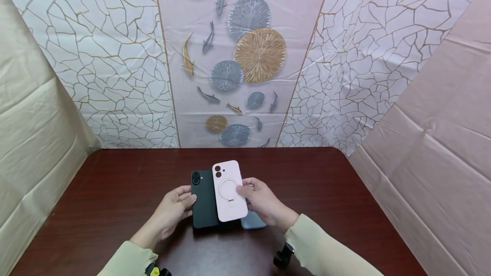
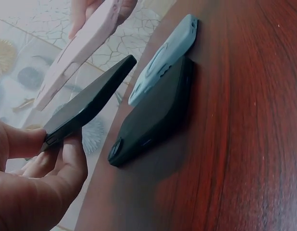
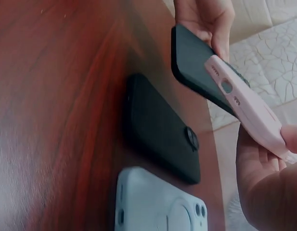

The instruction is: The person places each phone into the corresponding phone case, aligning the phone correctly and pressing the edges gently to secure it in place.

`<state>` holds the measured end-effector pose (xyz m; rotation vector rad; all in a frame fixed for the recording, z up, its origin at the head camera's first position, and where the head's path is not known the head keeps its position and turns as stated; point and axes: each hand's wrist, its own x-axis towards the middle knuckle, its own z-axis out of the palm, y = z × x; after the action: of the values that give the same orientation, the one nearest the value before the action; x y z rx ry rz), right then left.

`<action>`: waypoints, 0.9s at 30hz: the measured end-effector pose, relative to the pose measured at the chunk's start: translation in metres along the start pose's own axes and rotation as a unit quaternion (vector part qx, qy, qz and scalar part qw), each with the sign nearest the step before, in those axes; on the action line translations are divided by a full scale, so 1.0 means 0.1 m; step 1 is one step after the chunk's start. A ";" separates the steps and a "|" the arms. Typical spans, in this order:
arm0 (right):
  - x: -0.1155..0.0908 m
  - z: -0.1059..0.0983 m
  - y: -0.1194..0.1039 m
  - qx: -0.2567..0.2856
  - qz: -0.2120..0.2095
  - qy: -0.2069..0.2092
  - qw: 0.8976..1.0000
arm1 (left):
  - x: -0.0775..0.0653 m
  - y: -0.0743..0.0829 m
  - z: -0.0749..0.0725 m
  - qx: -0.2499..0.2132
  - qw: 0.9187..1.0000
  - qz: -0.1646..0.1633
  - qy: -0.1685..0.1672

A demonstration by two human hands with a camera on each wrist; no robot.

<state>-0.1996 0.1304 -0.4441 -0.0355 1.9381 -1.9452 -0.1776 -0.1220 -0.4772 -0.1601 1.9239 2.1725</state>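
My left hand holds a black phone by its left edge, thumb on the back and fingers beneath. Two camera lenses show at the phone's top left. With my right hand I grip a pink phone case by its right edge, thumb across a ring on its back. Its port openings face the right wrist camera. The pink case overlaps the black phone in the head view, and both are raised over the table.
Beneath them on the dark red wooden table lie a second black phone-shaped piece and a light blue phone case, side by side. Patterned cloth hangs behind the table, with plain cloth on both sides.
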 end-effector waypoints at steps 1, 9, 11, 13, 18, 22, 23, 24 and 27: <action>0.00 0.02 0.00 0.004 0.001 -0.004 1.000 | 0.00 0.00 0.01 -0.006 1.000 0.002 -0.002; 0.00 0.09 0.05 -0.002 0.007 -0.002 1.000 | -0.01 0.03 0.08 -0.040 0.999 0.001 -0.018; 0.01 0.09 0.06 -0.012 0.011 0.006 1.000 | -0.01 0.03 0.08 -0.044 0.999 0.000 -0.022; 0.01 0.09 0.08 -0.028 0.015 0.012 0.999 | 0.00 0.03 0.09 -0.046 0.999 -0.003 -0.024; 0.00 0.11 0.10 -0.052 0.027 0.005 0.998 | 0.00 0.03 0.11 -0.040 0.999 -0.007 -0.031; 0.00 0.16 0.11 -0.057 0.028 -0.005 0.998 | -0.01 0.03 0.13 -0.029 0.999 -0.003 -0.041; 0.00 0.17 0.11 -0.057 0.026 -0.008 0.998 | -0.01 0.03 0.14 -0.028 0.999 -0.002 -0.042; 0.00 0.18 0.10 -0.057 0.024 -0.009 0.998 | -0.01 0.03 0.15 -0.027 0.999 -0.001 -0.043; 0.00 0.21 0.10 -0.059 0.021 -0.011 0.998 | 0.00 0.02 0.17 -0.029 0.998 0.002 -0.049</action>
<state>-0.1906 0.1112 -0.4528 -0.0479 2.0207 -1.7942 -0.1773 -0.1058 -0.4734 -0.0604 1.8111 2.1970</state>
